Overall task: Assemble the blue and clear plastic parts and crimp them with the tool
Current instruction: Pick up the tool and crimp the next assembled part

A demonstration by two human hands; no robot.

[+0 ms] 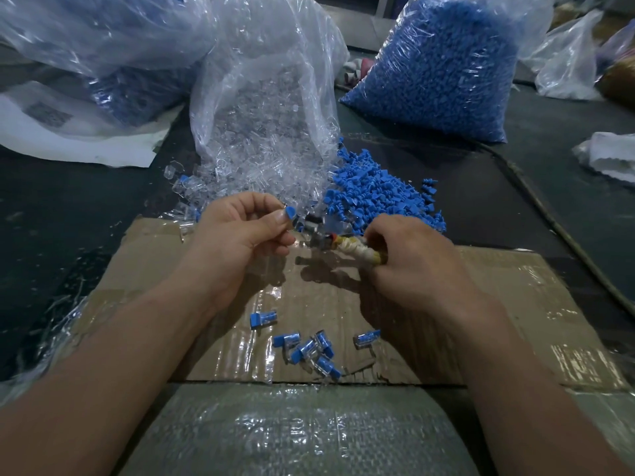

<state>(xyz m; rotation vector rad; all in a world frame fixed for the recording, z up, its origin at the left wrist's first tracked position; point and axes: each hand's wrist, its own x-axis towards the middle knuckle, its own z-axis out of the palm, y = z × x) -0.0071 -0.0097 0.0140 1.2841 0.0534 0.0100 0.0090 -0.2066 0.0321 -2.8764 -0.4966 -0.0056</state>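
- Cardboard (498,304), taped and glossy, lies nearest on the dark tabletop (86,207); a loose scatter of assembled pieces (309,348) (blue caps pushed into clear shells) rests on it.
- Above the cardboard hovers the left hand (240,228), its grip pinched on a single blue part (290,212) between thumb and fingertips.
- Beside it, the right hand (409,249) has its grip wrapped round the tool (347,247) by the pale, cloth-bound handle; the metal head points toward the left hand and is blurred.
- Just beyond the hands, loose blue parts (378,187) form a heap that touches the clear parts (240,166) spilling from an open clear bag (268,108).
- Farther back stands a full bag of blue parts (443,70).
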